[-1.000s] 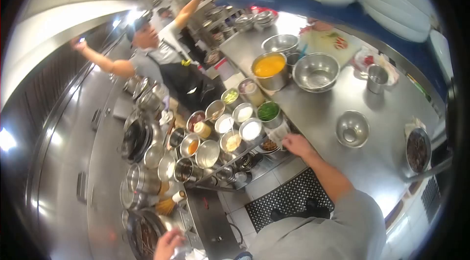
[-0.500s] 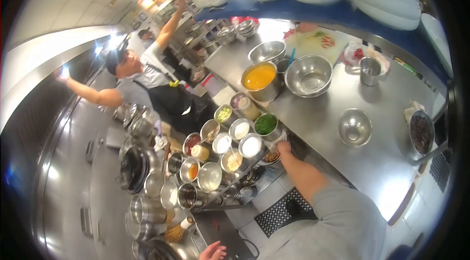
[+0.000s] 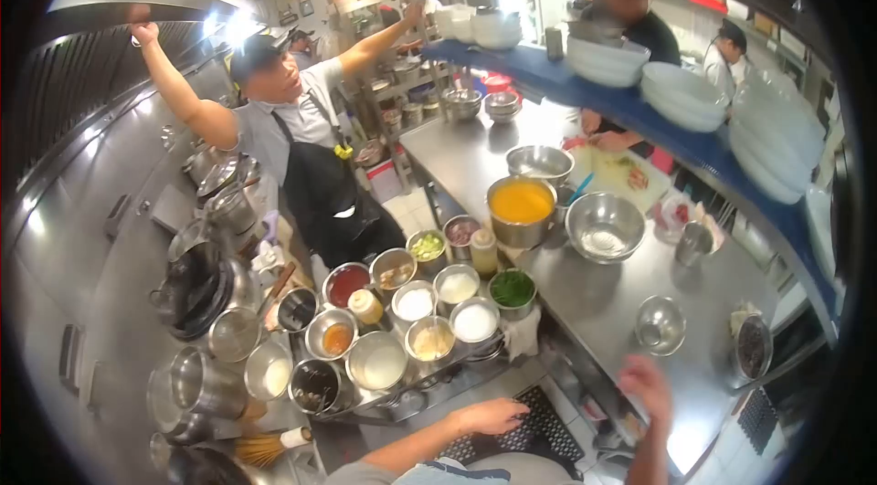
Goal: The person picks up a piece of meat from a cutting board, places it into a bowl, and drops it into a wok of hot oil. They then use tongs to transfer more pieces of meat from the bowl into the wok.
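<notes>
My left hand is at the bottom centre, above a black perforated mat, its fingers loosely extended with nothing visible in them. Motion blurs my right hand, which is raised beside the front edge of the steel counter; its fingers look bent, and whether they hold anything is unclear. A white cloth hangs below a tin of chopped greens. Left of it stand several steel tins, including red sauce, white contents and dark liquid.
A co-worker stands beyond the tins, both arms raised. Another person works behind the blue shelf. On the counter are an orange-filled pot and a large steel bowl. A bamboo brush lies lower left.
The view has shifted and turned. My right hand has left the cloth by the greens and drawn back to the right. My left hand has come further into view over the mat.
</notes>
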Demonstrator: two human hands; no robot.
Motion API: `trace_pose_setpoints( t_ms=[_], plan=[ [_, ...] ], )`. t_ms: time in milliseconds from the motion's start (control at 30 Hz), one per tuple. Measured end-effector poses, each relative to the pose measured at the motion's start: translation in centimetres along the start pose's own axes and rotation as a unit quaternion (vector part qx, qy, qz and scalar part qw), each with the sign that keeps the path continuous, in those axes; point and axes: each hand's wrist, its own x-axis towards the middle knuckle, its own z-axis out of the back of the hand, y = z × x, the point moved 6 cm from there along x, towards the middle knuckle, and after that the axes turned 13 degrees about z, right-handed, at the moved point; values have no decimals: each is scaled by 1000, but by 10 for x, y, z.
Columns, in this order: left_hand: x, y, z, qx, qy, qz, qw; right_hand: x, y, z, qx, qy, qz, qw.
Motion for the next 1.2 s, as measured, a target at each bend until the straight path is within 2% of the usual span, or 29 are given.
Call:
trace_pose_setpoints(
  t_ms=[67,100,133,167,200,233,267,300,333,433,467,567,667,833,867,933,1067,1200],
  plan=[
    [34,-1,3,91,0,-54,994,-40,35,107,-104,-167,97,976],
    [53,-3,1,134,1,-81,988,-66,66,152,-197,-261,77,942],
    [71,-13,7,139,-13,-118,983,-89,97,189,-227,-344,189,892],
    [86,-25,16,152,-20,-62,986,-108,129,226,-267,-351,227,868],
    [106,-27,19,119,-94,-120,981,-128,161,255,-304,-355,256,846],
    [125,-37,25,97,-97,-94,986,-141,190,270,-304,-410,316,800],
    [131,-57,37,93,-126,-76,985,-151,201,312,-296,-399,337,800],
    [156,-56,35,124,-130,-41,983,-160,230,317,-381,-433,316,753],
    [179,-54,30,151,-134,-4,979,-168,233,374,-391,-433,386,715],
    [206,-72,28,229,-108,165,953,-172,270,410,-471,-475,394,631],
    [215,-71,19,203,-113,184,955,-170,268,423,-399,-488,424,650],
    [245,-50,11,167,-136,232,948,-164,262,451,-398,-513,357,671],
    [245,-53,-3,174,-157,257,938,-153,253,481,-402,-477,350,699],
    [250,-67,-7,134,-250,309,908,-124,270,454,-318,-509,405,690],
    [250,-70,-9,123,-293,317,894,-122,269,451,-293,-519,415,688],
    [256,-71,-15,102,-378,327,860,-127,275,425,-340,-564,395,641],
    [256,-82,-14,68,-438,346,827,-121,288,376,-426,-635,354,539],
    [252,-88,-10,67,-460,353,812,-126,258,420,-375,-672,216,601]
  ],
)
